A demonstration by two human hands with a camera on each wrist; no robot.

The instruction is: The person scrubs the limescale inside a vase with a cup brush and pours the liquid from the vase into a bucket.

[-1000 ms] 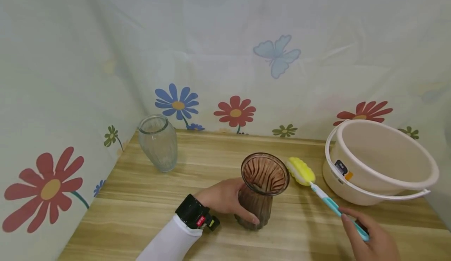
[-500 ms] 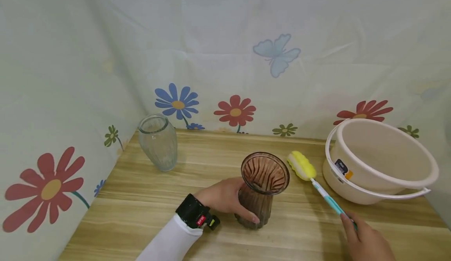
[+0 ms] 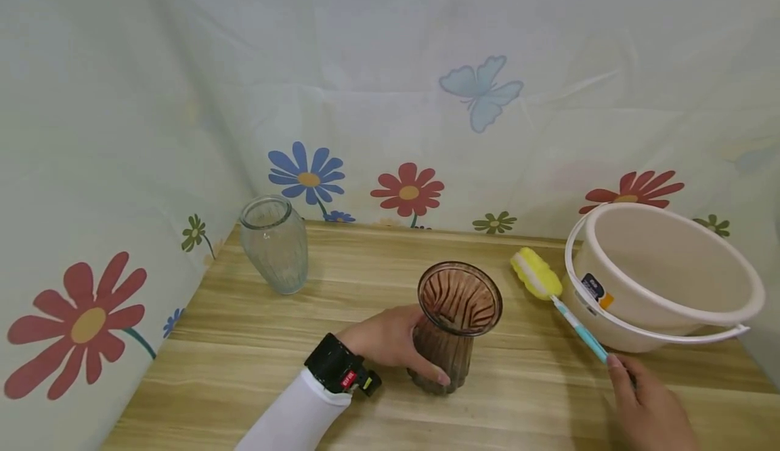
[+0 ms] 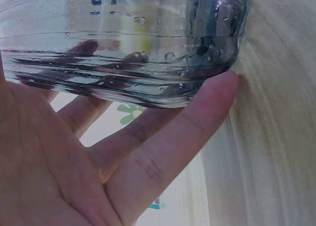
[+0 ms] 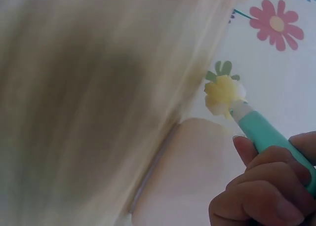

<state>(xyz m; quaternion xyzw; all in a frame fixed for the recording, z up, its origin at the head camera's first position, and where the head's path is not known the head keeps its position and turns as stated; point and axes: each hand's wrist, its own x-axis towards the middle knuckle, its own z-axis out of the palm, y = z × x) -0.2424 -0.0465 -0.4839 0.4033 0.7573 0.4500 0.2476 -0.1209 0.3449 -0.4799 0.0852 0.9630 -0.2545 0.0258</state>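
My left hand point(image 3: 386, 339) holds a brown ribbed glass vase point(image 3: 443, 353) upright on the table, low on its body, with the thumb on the near side. Droplets dot the glass of the vase point(image 4: 123, 33) in the left wrist view, where fingers point(image 4: 163, 157) lie along it near the base. My right hand point(image 3: 652, 403) grips a sponge brush by its teal and white handle point(image 3: 585, 336). The brush's yellow and white sponge head point(image 3: 536, 275) is held up between the vase and the bucket. In the right wrist view, curled fingers point(image 5: 266, 186) wrap the handle point(image 5: 261, 130).
A pale pink bucket point(image 3: 591, 268) with a white carry handle stands at the right, close to the brush. At the back left is a clear glass vase point(image 3: 277, 254). A flower-printed curtain point(image 3: 365, 99) borders the wood-grain table point(image 3: 341, 268).
My right hand has moved a little to the right, carrying the brush with it. The sponge head has shifted away from the brown vase toward the bucket. My left hand and the vase stay put.
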